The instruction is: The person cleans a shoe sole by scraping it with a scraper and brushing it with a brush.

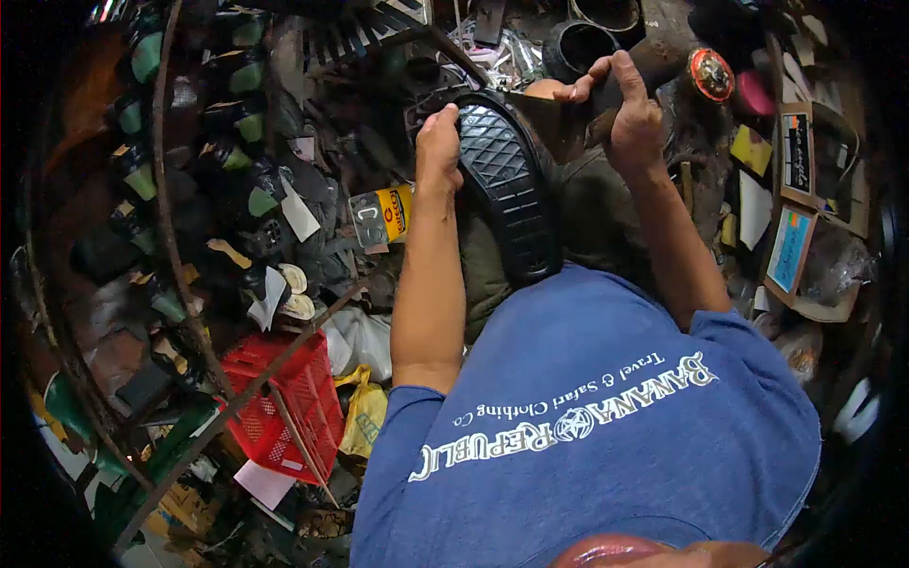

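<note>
Tight quarters here: the black shoe sole (507, 185) sits in the upper centre of the frame, resting over the lap of the olive trousers (592, 213), with clutter pressing in from every side and almost no bare floor showing. The left hand (437, 142) clamps the sole's left edge near its toe end. The right hand (630, 104), upper right of centre, is curled tight around a dark object (658, 59); what it is, I cannot tell.

At lower left is a red plastic crate (284, 407), its contents hidden, with a yellow bag (365, 412) just beside it. A yellow-labelled tin (383, 216) lies left of the sole. A black round tub (578, 43) stands at the top.

The sole is rubbery, with a diamond-quilted tread and a rounded rim. Shoes with green insoles (246, 142) are stacked down the left.
</note>
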